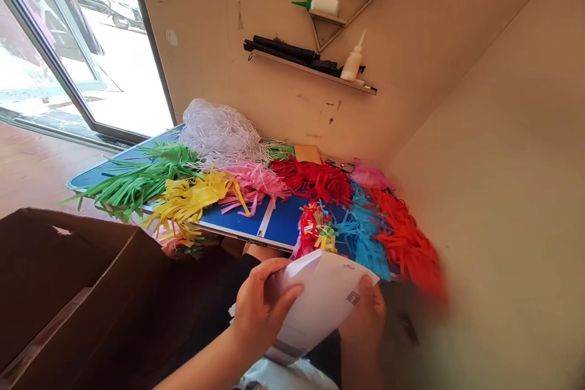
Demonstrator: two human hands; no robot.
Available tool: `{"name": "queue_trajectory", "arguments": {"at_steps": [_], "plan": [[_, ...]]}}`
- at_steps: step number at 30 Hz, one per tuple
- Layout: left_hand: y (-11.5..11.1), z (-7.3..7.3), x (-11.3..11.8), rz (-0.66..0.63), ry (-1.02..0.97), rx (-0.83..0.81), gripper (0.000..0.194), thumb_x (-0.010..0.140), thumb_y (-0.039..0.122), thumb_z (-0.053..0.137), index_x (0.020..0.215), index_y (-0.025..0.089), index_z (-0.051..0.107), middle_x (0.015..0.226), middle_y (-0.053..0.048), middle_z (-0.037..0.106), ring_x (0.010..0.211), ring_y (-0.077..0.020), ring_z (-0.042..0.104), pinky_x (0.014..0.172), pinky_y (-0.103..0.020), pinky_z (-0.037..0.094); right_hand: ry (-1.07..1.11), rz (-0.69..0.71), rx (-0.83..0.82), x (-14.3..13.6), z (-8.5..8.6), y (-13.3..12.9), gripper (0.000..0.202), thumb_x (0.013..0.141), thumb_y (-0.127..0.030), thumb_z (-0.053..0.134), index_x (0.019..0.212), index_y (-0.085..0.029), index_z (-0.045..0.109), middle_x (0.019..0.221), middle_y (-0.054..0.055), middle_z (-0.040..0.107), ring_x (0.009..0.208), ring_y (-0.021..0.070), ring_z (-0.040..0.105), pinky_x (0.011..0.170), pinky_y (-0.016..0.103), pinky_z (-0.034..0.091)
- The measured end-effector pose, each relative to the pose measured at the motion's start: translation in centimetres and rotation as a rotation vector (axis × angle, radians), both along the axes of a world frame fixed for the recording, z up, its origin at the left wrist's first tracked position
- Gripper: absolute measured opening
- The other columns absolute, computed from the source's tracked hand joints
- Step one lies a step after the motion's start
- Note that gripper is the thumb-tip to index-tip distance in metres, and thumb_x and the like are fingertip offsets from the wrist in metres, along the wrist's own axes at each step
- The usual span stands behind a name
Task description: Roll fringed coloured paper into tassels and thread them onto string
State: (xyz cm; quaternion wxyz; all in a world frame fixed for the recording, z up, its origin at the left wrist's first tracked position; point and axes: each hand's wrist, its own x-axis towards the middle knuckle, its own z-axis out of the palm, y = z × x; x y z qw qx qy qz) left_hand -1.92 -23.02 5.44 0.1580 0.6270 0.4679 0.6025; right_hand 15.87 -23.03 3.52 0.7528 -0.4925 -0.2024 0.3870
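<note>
Both my hands hold printed white paper (320, 292) over my lap, its left part bent over into a curl. My left hand (265, 298) is wrapped round the left side, thumb across the front. On the right edge, my right hand (365, 311) pinches the sheet with the thumb on top; its other fingers are partly behind the paper. Just beyond the paper's top edge lies a multicoloured bunch of paper strips (315, 225). Whether the paper is one sheet or several, I cannot tell.
A blue folding table (287, 222) bears green (137, 180), yellow (192, 201), pink, red (315, 180), blue (365, 231) and orange-red fringe bundles, plus white string (219, 131). An open cardboard box (105, 280) stands at left. Glue bottles (351, 65) sit on wall shelves.
</note>
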Motion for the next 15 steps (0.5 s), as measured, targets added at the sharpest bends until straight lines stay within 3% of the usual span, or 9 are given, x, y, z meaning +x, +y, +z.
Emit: {"name": "queue_trajectory", "arguments": {"at_steps": [3, 7, 11, 15], "plan": [[-0.4, 0.4, 0.3, -0.062, -0.054, 0.048, 0.012, 0.083, 0.025, 0.068, 0.094, 0.021, 0.064, 0.094, -0.005, 0.074, 0.082, -0.0182, 0.072, 0.069, -0.026, 0.059, 0.022, 0.006, 0.030, 0.0, 0.0, -0.2, 0.045, 0.071, -0.054, 0.075, 0.098, -0.019, 0.064, 0.080, 0.006, 0.074, 0.068, 0.0233, 0.070, 0.060, 0.037, 0.057], [-0.7, 0.9, 0.3, -0.158, -0.153, 0.150, 0.020, 0.081, 0.006, 0.064, 0.091, 0.022, 0.067, 0.097, -0.005, 0.072, 0.082, -0.0166, 0.070, 0.068, -0.025, 0.058, -0.035, 0.001, 0.037, -0.1, -0.3, -0.4, 0.042, 0.074, -0.056, 0.071, 0.095, -0.020, 0.064, 0.074, 0.004, 0.073, 0.064, 0.0224, 0.068, 0.057, 0.036, 0.056], [-0.7, 1.2, 0.0, -0.219, -0.243, 0.070, 0.021, 0.082, 0.006, 0.064, 0.093, 0.023, 0.069, 0.098, -0.005, 0.072, 0.084, -0.0168, 0.070, 0.067, -0.024, 0.057, -0.012, -0.007, 0.057, 0.0, -0.6, -0.5, 0.039, 0.074, -0.053, 0.072, 0.094, -0.021, 0.064, 0.075, 0.002, 0.073, 0.065, 0.0209, 0.068, 0.059, 0.035, 0.057], [-0.3, 1.4, -0.3, -0.163, -0.259, -0.010, 0.005, 0.082, 0.015, 0.066, 0.081, 0.020, 0.068, 0.088, -0.005, 0.073, 0.083, -0.0182, 0.069, 0.071, -0.026, 0.056, -0.119, 0.011, 0.049, 0.2, -1.3, -0.5, 0.037, 0.077, -0.055, 0.068, 0.090, -0.020, 0.063, 0.076, 0.003, 0.074, 0.064, 0.0205, 0.069, 0.059, 0.034, 0.057]]}}
